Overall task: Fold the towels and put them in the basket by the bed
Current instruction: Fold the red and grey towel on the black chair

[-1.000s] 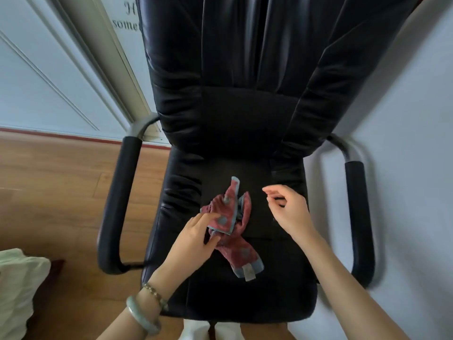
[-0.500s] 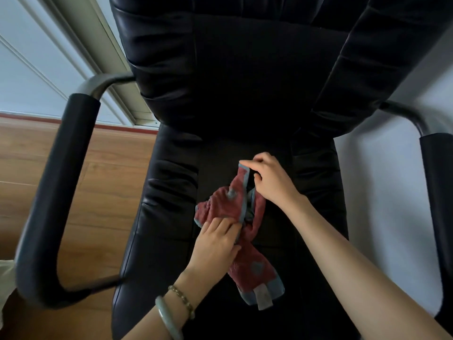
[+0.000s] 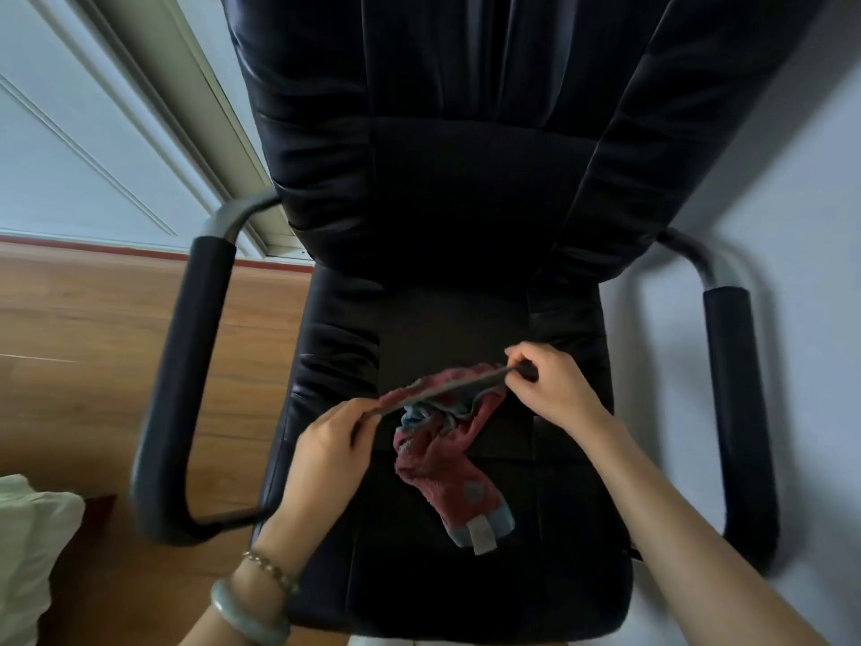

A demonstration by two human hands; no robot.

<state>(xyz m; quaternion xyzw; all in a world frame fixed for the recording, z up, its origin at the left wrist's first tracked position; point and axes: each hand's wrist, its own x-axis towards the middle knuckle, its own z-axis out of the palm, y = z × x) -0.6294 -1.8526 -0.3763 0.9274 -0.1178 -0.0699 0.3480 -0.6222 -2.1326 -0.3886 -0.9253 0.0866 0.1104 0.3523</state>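
- Now both grips are closed on one towel (image 3: 438,454) edge: left hand (image 3: 326,440) near-left, right hand (image 3: 554,389) far-right.
- Its bulk sags onto the chair seat (image 3: 335,356); better lift and shake flat before folding.

Home room with wooden floor (image 3: 79,347), black armchair (image 3: 442,202), white bedding (image 3: 28,552)

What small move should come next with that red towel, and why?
Probably lift and spread it flat: left hand and right hand each pinch an end of the small red, grey-edged towel, whose rest lies bunched on the black leather chair.
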